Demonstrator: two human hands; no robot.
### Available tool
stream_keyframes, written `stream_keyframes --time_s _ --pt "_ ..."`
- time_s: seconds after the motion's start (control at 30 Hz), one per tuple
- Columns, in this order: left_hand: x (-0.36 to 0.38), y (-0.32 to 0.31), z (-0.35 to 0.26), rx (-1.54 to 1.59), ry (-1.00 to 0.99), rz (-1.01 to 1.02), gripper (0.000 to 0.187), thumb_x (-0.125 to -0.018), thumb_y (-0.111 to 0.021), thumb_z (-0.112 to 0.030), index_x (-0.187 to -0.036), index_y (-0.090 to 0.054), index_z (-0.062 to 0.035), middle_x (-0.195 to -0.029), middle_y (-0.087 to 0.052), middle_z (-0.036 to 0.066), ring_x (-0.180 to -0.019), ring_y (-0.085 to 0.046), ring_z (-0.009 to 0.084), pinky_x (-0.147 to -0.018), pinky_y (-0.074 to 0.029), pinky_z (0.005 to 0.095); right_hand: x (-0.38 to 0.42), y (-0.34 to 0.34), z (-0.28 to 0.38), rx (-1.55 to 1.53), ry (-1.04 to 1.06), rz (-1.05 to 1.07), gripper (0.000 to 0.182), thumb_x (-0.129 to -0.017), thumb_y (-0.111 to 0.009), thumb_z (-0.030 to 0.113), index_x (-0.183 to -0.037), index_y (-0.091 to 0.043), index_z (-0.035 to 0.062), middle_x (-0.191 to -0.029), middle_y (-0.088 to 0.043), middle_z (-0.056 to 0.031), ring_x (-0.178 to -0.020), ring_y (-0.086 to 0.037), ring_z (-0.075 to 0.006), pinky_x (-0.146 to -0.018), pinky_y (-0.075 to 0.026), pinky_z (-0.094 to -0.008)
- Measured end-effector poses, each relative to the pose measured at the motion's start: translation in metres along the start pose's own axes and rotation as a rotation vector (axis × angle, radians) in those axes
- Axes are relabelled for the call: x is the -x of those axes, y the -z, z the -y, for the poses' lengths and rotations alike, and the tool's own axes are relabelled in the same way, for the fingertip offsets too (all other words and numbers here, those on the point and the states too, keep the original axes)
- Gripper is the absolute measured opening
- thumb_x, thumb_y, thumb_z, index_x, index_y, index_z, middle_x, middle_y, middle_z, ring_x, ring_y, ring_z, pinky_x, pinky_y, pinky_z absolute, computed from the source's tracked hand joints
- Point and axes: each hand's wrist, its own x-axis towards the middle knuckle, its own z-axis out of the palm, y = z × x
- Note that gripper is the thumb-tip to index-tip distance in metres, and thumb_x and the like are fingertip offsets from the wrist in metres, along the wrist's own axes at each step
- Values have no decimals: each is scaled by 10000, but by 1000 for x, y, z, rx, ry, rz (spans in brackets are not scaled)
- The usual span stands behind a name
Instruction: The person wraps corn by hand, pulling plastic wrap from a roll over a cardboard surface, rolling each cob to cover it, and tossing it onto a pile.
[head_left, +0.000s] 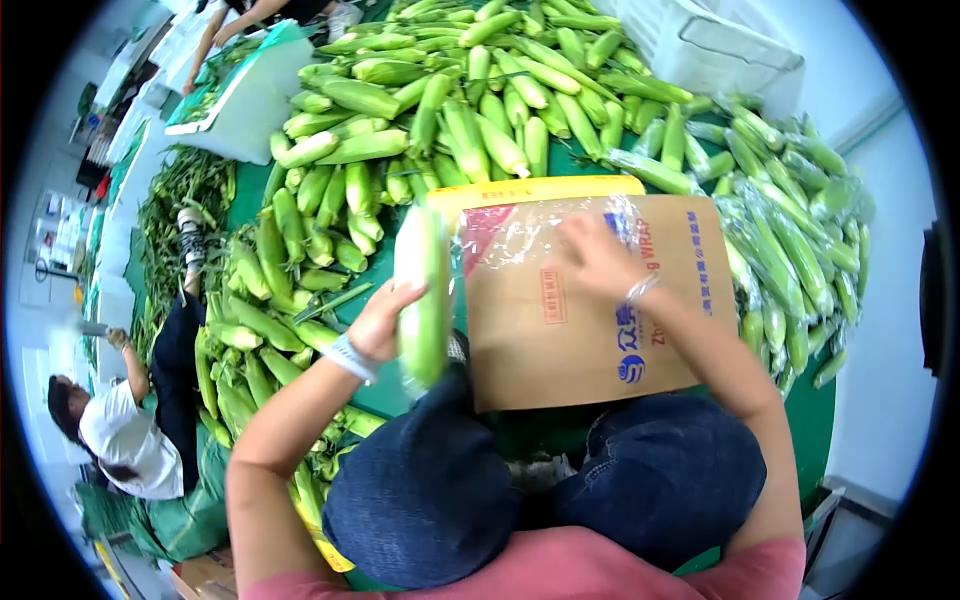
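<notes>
My left hand (385, 318) is wrapped round an ear of corn (424, 300), pale on one side and green on the other, standing lengthwise in the view just left of the box. A clear sheen shows along its lower end. The brown cardboard box (590, 345), printed "WRAP" with blue lettering, lies across in front of my knees. Clear plastic film (510, 235) glistens over its far part, beside a yellow strip (545, 188). My right hand (600, 255) is over the film at the box's far side, fingers bent and blurred; whether they pinch the film cannot be made out.
Unwrapped corn (350, 140) is heaped ahead and left; film-wrapped ears (790, 235) pile at the right. A white crate (715, 55) stands at the back right, another bin (255, 100) at the back left. A person (140, 440) sits at the left by stripped husks (180, 190).
</notes>
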Motion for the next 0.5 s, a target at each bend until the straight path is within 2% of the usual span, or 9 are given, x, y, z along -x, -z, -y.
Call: stream_keyframes --time_s 0.1,0.13,0.2,0.27,0.3,0.33,0.4,0.43,0.5 --pt "-39 -38 4 335 -273 64 560 -807 -585 -316 -1245 -398 -23 -1129 -533 148 -974 -550 236 -854 -461 364 6 -30 71 -796 63 212 564 -808 -658 332 -1186 -455 -34 -1208 -476 -156 -1094 -477 -246 -908 -402 -358" --pt "-48 -56 5 442 -329 138 562 -810 -576 -298 -1260 -380 -23 -1142 -528 152 -1004 -539 239 -874 -451 370 9 -33 83 -1113 -39 336 495 -796 -663 360 -1074 -531 -29 -952 -605 -142 -846 -583 -200 -749 -462 -293" --pt "-55 -87 4 225 -555 -27 593 -798 -615 -248 -1280 -349 -29 -1128 -525 149 -1027 -527 228 -878 -446 365 26 -23 92 -1610 -480 573 375 -802 -673 275 -1057 -546 31 -895 -625 -118 -792 -608 -186 -686 -484 -277" --pt "-66 -95 3 -194 -938 -392 587 -779 -653 -154 -1262 -342 -33 -1125 -509 149 -983 -546 201 -834 -460 315 30 -22 74 -1206 -538 552 328 -777 -677 208 -1037 -558 45 -839 -630 -124 -767 -618 -211 -616 -483 -313" --pt "-68 -91 -6 -120 -978 -537 430 -755 -680 -77 -1114 -452 -18 -992 -560 109 -842 -584 155 -730 -481 264 29 -17 68 -751 -238 230 304 -748 -668 160 -1010 -564 48 -783 -612 -118 -723 -608 -226 -593 -472 -328" --pt "-69 -82 -9 -108 -982 -574 430 -755 -680 -77 -1114 -452 -18 -992 -560 109 -842 -584 155 -730 -481 264 30 -8 64 -299 69 -89 286 -719 -660 113 -983 -569 51 -728 -595 -113 -678 -597 -240 -570 -460 -343" --pt "-70 -67 -14 -128 -652 -514 265 -712 -724 -120 -870 -539 -14 -788 -598 51 -688 -536 97 -604 -458 260 35 15 58 259 -72 -330 301 -644 -644 90 -932 -570 39 -713 -545 -121 -642 -558 -280 -570 -441 -371" --pt "-84 -61 -8 -163 -755 -544 244 -701 -740 -142 -670 -526 -30 -608 -564 16 -588 -513 69 -519 -429 241 34 29 55 415 -2 -426 300 -640 -638 101 -928 -571 46 -744 -547 -121 -677 -557 -283 -603 -436 -369" --pt "-99 -54 4 -603 -469 -313 257 -769 -687 -207 -665 -543 -21 -596 -563 35 -543 -529 81 -495 -431 224 28 50 57 567 70 -525 300 -636 -631 113 -924 -572 52 -775 -548 -120 -712 -555 -285 -637 -432 -367"
